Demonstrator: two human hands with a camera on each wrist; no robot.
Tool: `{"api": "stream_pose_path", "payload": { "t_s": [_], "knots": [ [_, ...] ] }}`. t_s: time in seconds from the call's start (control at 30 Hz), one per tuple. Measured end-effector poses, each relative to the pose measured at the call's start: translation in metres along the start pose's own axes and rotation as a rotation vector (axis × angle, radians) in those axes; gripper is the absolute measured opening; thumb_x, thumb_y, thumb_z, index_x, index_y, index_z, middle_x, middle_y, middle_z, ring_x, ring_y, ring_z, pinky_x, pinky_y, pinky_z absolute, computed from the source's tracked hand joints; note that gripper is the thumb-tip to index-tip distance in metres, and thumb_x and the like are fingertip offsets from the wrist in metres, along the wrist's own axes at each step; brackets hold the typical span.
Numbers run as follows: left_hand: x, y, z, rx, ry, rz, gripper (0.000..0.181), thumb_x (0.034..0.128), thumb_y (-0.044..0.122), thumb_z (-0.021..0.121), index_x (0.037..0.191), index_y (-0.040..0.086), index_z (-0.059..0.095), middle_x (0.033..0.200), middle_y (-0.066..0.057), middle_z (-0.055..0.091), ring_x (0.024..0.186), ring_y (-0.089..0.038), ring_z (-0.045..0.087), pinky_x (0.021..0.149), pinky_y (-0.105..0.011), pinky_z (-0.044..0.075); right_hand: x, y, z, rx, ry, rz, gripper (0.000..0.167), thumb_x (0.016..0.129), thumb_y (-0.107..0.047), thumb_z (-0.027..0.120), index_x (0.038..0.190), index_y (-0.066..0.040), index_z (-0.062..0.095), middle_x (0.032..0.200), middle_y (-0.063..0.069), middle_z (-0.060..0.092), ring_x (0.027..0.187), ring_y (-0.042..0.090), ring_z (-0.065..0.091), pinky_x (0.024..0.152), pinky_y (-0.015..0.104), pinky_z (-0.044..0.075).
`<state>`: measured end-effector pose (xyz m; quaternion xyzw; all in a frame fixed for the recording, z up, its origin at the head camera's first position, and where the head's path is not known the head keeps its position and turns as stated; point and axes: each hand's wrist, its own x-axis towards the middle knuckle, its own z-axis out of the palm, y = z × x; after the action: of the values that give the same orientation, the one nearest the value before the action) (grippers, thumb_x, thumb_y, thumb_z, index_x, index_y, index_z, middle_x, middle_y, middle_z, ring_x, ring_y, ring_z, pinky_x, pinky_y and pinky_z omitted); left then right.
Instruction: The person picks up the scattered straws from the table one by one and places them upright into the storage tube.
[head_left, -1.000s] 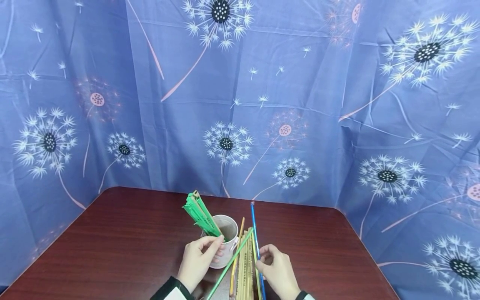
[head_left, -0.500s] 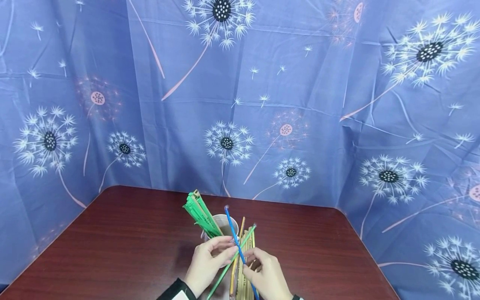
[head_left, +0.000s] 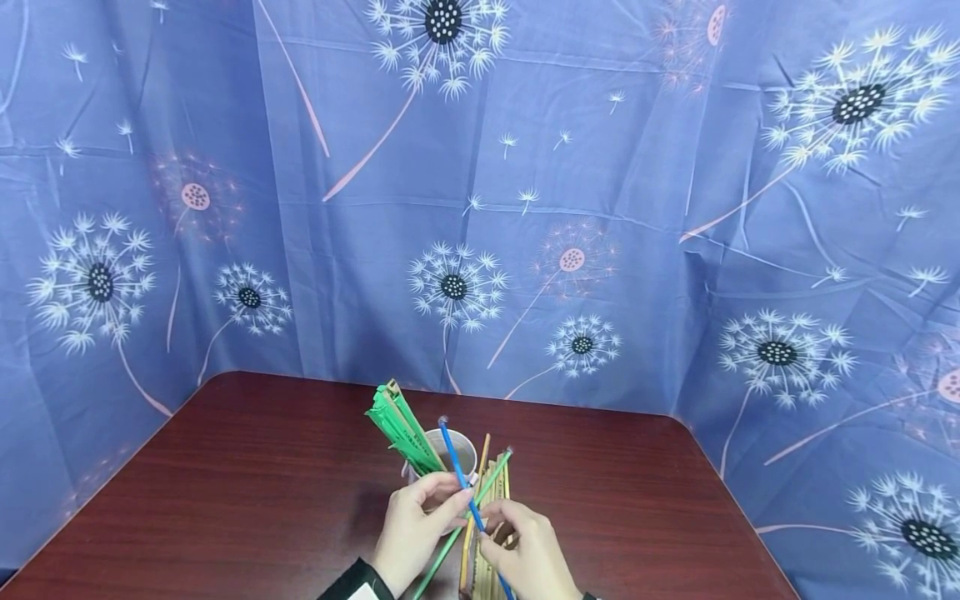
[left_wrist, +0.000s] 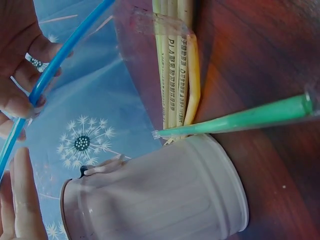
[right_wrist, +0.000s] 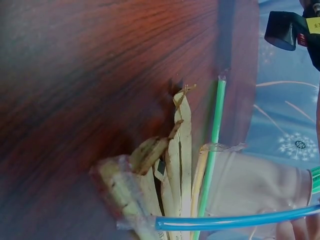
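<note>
Head view: the blue straw slants through the pinching grip of the right hand and, apparently, left hand.

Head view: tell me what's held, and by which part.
The blue straw, around its middle: the left hand pinches it, the right hand too, slightly nearer the person.

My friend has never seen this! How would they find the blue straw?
Start at the reddish-brown table, then find the pale cup with green packets leaning in it. Beside it, the blue straw slants up at the fingertips of the left hand and right hand. It's the only blue one; the green straw and orange straw aren't in the hands.
</note>
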<state>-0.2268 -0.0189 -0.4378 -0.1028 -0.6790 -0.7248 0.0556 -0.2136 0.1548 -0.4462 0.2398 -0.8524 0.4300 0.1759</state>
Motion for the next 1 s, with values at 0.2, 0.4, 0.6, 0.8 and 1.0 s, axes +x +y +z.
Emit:
{"api": "stream_pose_path", "payload": {
  "t_s": [0.2,0.4,0.6,0.8,1.0],
  "knots": [
    [0.002,0.002,-0.001,0.029,0.13,0.112,0.023,0.0917,0.013,0.07,0.108,-0.004,0.068,0.095,-0.022,0.072,0.073,-0.008,0.071,0.066,-0.028,0.063,-0.001,0.004,0.0,-0.002,-0.029,0.016,0.021,0.076,0.002,0.075,0.092,-0.009,0.067,0.076,-0.002,0.069,0.066,-0.005,0.056,0.054,0.017,0.051],
    [0.008,0.009,-0.007,-0.02,0.253,0.203,0.02,0.095,0.005,0.064,0.11,-0.009,0.063,0.103,-0.028,0.068,0.079,-0.003,0.07,0.065,-0.032,0.064,-0.002,0.008,-0.002,0.002,-0.051,0.083,0.018,0.076,0.004,0.072,0.089,-0.008,0.067,0.076,0.001,0.068,0.067,-0.005,0.055,0.056,0.021,0.053],
    [0.015,0.016,-0.018,-0.054,0.372,0.285,0.021,0.0981,0.001,0.058,0.113,-0.013,0.057,0.101,-0.02,0.066,0.08,-0.004,0.07,0.066,-0.032,0.063,-0.003,0.017,-0.005,-0.05,-0.063,0.146,0.019,0.073,0.006,0.07,0.088,-0.006,0.067,0.078,-0.003,0.066,0.066,-0.006,0.053,0.057,0.017,0.051],
    [0.018,0.018,-0.028,-0.111,0.418,0.425,0.023,0.1011,-0.002,0.05,0.117,-0.017,0.047,0.1,-0.001,0.065,0.082,-0.003,0.069,0.067,-0.029,0.063,-0.002,0.024,-0.008,-0.111,-0.109,0.239,0.019,0.075,0.001,0.073,0.09,-0.007,0.067,0.078,-0.006,0.064,0.066,-0.003,0.054,0.056,0.016,0.048],
    [0.019,0.019,-0.033,-0.153,0.457,0.473,0.024,0.1043,0.003,0.044,0.12,-0.016,0.041,0.105,-0.003,0.061,0.089,-0.004,0.068,0.07,-0.027,0.063,-0.005,0.037,-0.01,-0.165,-0.201,0.354,0.023,0.075,-0.005,0.072,0.097,-0.004,0.066,0.08,-0.004,0.063,0.069,0.001,0.055,0.054,0.018,0.047]
  ]
}}
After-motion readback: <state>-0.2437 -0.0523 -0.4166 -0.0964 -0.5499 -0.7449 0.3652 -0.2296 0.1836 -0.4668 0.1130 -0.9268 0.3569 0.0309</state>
